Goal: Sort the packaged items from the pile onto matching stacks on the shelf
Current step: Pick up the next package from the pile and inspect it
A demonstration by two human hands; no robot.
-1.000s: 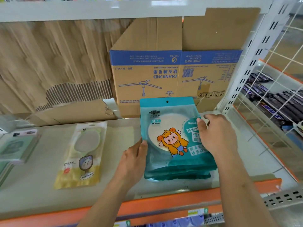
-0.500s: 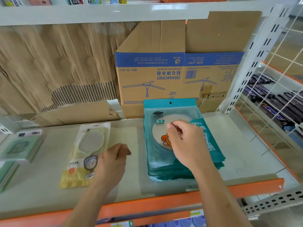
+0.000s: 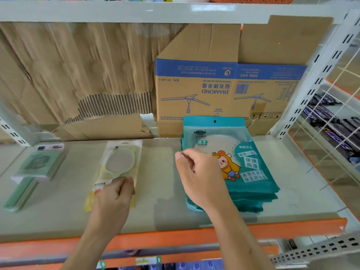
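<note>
Bare left forearm (image 3: pixel 93 240), right forearm (image 3: pixel 240 237)

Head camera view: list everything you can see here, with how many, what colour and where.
teal packets: one stack, teal, shelf right of centre
yellow packet: one, pale yellow, shelf left of centre
green packs: one stack, green, shelf far left
fan carton: one, brown with blue band, upside down at back
torn cardboard: one sheet, brown, back left
shelf: one, grey board, orange front edge
wrapped bars: several, dark, wire rack at right
left hand: on yellow packet's lower end, fingers curled
right hand: over teal packets' left edge, fingers curled
</note>
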